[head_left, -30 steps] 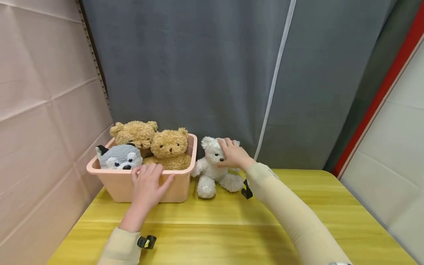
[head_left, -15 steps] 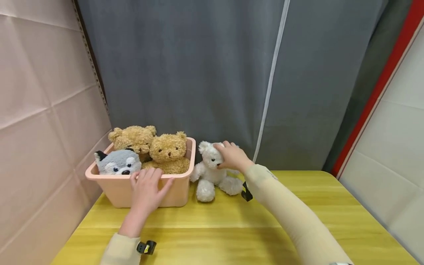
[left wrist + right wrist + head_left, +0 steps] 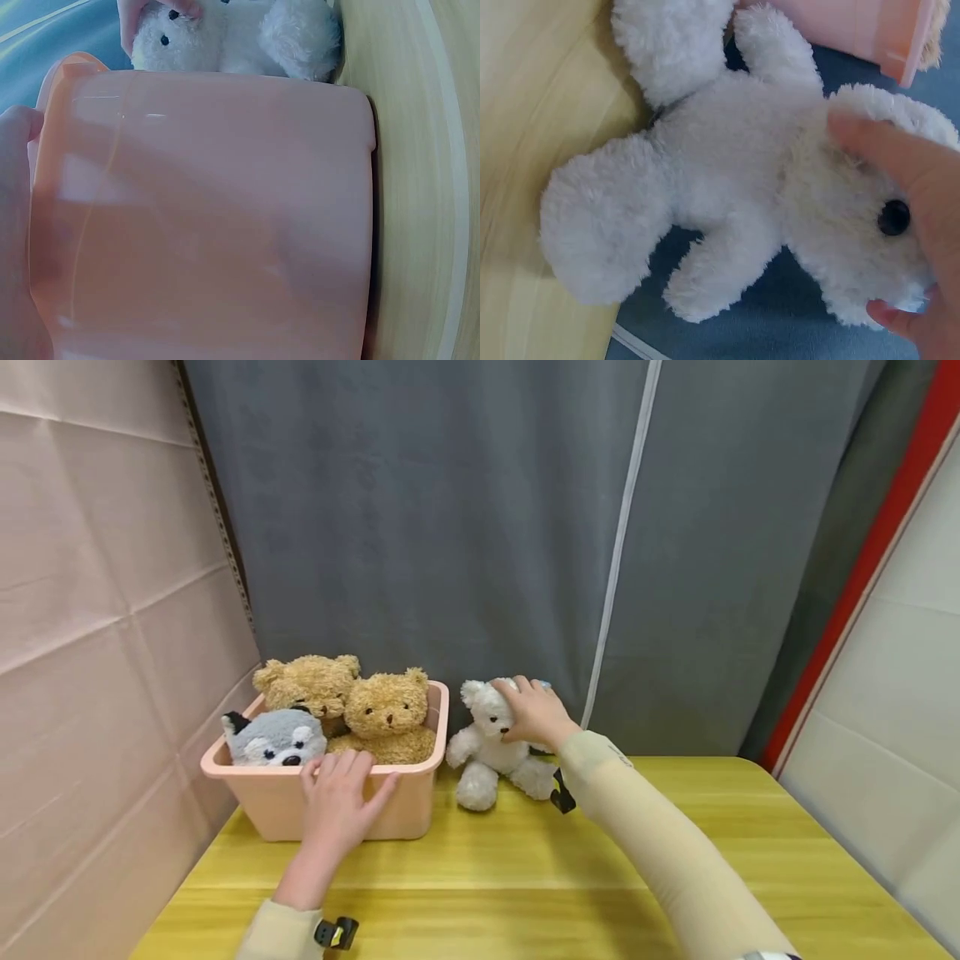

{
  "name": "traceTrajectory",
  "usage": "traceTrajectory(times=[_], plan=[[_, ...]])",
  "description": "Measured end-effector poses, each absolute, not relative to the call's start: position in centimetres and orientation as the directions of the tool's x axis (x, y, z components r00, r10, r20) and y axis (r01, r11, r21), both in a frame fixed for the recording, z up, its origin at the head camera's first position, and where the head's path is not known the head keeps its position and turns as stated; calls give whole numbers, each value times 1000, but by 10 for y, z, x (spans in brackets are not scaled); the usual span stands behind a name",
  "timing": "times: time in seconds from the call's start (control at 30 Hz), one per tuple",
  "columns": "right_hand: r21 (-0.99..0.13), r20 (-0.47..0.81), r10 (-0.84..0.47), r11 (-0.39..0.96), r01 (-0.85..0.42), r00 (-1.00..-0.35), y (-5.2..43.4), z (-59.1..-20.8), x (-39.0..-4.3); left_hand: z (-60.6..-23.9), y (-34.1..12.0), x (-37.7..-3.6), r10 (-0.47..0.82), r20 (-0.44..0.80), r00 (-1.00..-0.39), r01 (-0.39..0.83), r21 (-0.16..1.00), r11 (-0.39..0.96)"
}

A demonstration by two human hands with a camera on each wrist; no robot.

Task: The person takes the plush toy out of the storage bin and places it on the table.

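Observation:
At the bin's right, a fluffy white teddy bear (image 3: 495,747) faces forward. My right hand (image 3: 535,714) holds its head from the right, the thumb across the face. In the right wrist view the bear's body (image 3: 727,150) hangs between the hand and the wooden table; whether its feet touch the wood I cannot tell. My left hand (image 3: 341,797) grips the front rim of a pink plastic bin (image 3: 255,797), fingers over the edge and thumb outside. Inside it sit two tan teddy bears, one at the back (image 3: 313,685) and one at the right (image 3: 388,714), with a grey husky plush (image 3: 276,739) in front.
The yellow wood-grain table (image 3: 480,868) extends to the right and toward me. A grey curtain (image 3: 435,527) hangs behind it. Pale cloth walls stand on both sides, the left wall (image 3: 90,693) close to the bin.
The white bear has risen slightly and shifted a little away from the bin, in my right hand. My left hand stays on the rim. The head view has tilted a little.

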State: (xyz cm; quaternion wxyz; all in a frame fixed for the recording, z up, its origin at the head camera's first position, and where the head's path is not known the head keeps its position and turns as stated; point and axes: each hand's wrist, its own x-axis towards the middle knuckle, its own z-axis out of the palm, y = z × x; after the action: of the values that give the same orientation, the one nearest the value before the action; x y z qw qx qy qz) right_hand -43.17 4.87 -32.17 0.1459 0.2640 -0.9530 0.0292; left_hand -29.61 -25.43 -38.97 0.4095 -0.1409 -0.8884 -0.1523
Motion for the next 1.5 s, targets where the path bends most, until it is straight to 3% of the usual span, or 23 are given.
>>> traceTrajectory(times=[0.23, 0.8, 1.2, 1.5], plan=[[-72, 247, -466, 865, -496, -849, 52, -306, -432, -389, -255, -294, 115, 769, -628, 363, 159, 918], [-108, 235, -474, 855, -507, -849, 13, -286, -433, -399, -260, -287, 84, 738, -670, 318, 182, 930], [-139, 213, -607, 757, -639, -766, -36, -269, -423, -399, -255, -291, 105, 764, -637, 346, 162, 924], [-303, 126, -679, 668, -680, -723, -67, -260, -421, -390, -251, -292, 117, 768, -629, 350, 145, 925]])
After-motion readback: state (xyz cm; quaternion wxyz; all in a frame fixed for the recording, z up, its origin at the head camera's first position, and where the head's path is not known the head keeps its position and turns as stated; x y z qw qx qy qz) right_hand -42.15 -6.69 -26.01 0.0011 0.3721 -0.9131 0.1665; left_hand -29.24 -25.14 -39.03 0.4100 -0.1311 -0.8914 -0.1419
